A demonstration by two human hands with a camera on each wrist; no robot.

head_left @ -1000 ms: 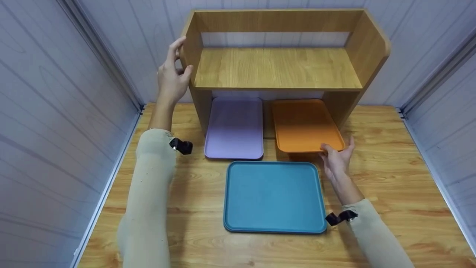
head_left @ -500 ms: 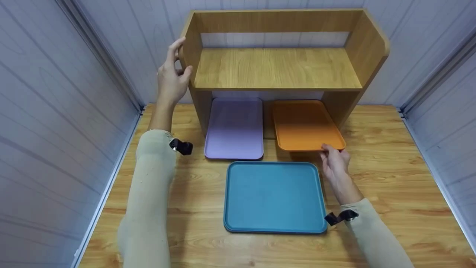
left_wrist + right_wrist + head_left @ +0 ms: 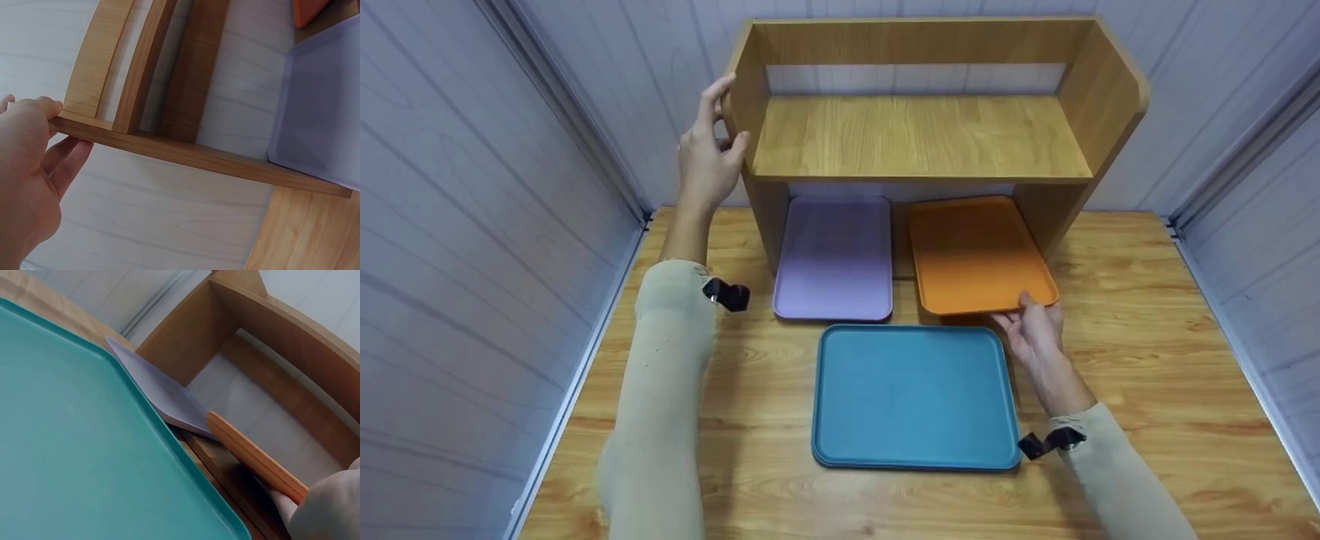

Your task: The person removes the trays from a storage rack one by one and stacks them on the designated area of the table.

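My left hand [image 3: 709,154] grips the front edge of the left side panel of a wooden shelf unit [image 3: 919,139], thumb inside and fingers outside; the left wrist view shows the fingers [image 3: 34,121] curled over that panel [image 3: 185,153]. My right hand [image 3: 1035,330] holds the near right corner of an orange tray [image 3: 971,251], thumb on its rim and fingers beneath. The tray [image 3: 253,458] reaches under the shelf, its near edge raised slightly off the table. A lilac tray [image 3: 832,255] lies to its left, also partly under the shelf. A teal tray [image 3: 911,394] lies flat in front of both.
The wooden table [image 3: 1140,315] is boxed in by pale panelled walls [image 3: 472,225] on the left, right and back. The shelf's upper board [image 3: 919,139] carries nothing. Bare table shows right of the trays and along the front edge.
My right hand's fingers have closed under the orange tray's corner, and the tray's near edge has come slightly toward me. The left hand has stayed on the shelf.
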